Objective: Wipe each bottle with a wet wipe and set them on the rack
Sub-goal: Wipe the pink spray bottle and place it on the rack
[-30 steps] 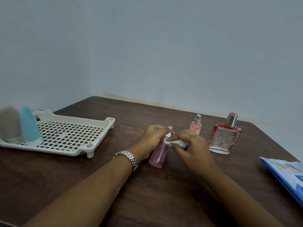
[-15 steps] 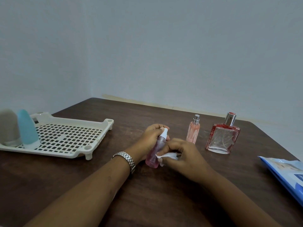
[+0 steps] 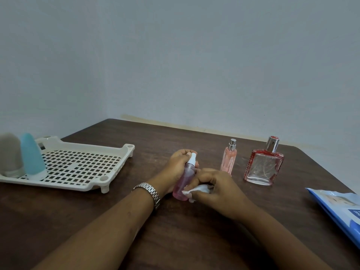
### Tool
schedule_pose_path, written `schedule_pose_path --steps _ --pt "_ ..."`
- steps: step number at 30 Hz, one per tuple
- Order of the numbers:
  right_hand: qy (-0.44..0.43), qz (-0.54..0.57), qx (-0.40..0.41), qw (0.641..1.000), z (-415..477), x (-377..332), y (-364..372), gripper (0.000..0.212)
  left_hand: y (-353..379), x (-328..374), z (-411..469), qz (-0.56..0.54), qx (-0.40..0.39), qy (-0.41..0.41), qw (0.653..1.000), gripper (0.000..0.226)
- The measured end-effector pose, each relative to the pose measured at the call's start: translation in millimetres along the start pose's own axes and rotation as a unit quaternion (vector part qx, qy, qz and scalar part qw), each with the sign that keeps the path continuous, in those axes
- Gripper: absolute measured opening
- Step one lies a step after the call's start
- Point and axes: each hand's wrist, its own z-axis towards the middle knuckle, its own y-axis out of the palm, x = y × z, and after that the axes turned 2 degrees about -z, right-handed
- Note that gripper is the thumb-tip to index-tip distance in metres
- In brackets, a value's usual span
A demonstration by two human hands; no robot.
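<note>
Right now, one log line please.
left hand grips pink spray bottle; right hand presses wet wipe on it; rack: blue bottle, grey bottle

The dark brown wood-grain table (image 3: 175, 145) carries a white-capped pink bottle (image 3: 184, 180), white wipe (image 3: 196, 190), cream rack (image 3: 78, 166) patterned with square holes, blue tube (image 3: 32, 156), grey tube (image 3: 9, 154), peach bottle (image 3: 228, 161), red-edged clear bottle (image 3: 264, 168) and blue pack (image 3: 339, 205).

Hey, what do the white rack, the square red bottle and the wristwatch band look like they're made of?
Rack: likely moulded plastic, matt cream, with a grid of holes and stubby feet. Square red bottle: probably glass, clear and glossy with thick red-tinted edges; its cap looks like shiny metal or metallised plastic. Watch band: apparently metal links, silver and reflective.
</note>
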Motion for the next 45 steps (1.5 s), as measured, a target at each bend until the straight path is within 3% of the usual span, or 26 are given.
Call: schedule_pose_path --steps 3,9,13,16,20,25,35,40,43,45 --pt "0.022 -0.029 0.074 0.997 1.5 4.7 -3.4 0.007 2.4 -0.9 -1.7 0.022 -0.005 0.000 1.000 0.025" --pt "0.051 -0.047 0.145 0.987 2.0 8.2 -1.7 0.030 3.1 -1.3 -3.2 -0.022 -0.039 0.000 0.999 0.029" --pt "0.062 -0.032 0.188 0.980 3.4 10.7 -1.3 0.028 3.4 -1.7 -5.4 0.010 -0.095 -0.019 0.995 0.024" --pt "0.080 -0.006 0.224 0.971 4.4 12.7 -2.5 0.023 4.7 -1.2 -5.8 -0.030 -0.109 -0.030 0.993 0.017" --pt "0.094 0.079 0.205 0.971 4.4 11.3 -4.9 0.015 10.2 0.1 -10.7 -0.093 -0.101 -0.033 0.990 0.016" --pt "0.087 0.096 0.153 0.980 3.2 6.4 3.4 0.017 6.2 9.2 -5.7 -0.202 -0.066 -0.039 0.976 0.031" --pt "0.066 0.166 0.084 0.980 2.1 -4.2 4.9 0.021 -8.2 18.0 4.0 -0.284 -0.043 -0.025 0.958 0.030" --pt "0.062 0.203 0.160 0.964 6.0 -4.1 7.5 0.014 6.0 25.1 -10.9 -0.299 -0.072 -0.048 0.950 0.049" --pt "0.108 0.294 0.200 0.928 7.1 0.6 6.2 0.007 24.8 20.6 -22.0 -0.289 -0.116 -0.070 0.948 0.071" --pt "0.132 0.352 0.216 0.901 6.7 2.2 4.0 0.007 33.0 13.9 -22.8 -0.294 -0.118 -0.079 0.945 0.061"
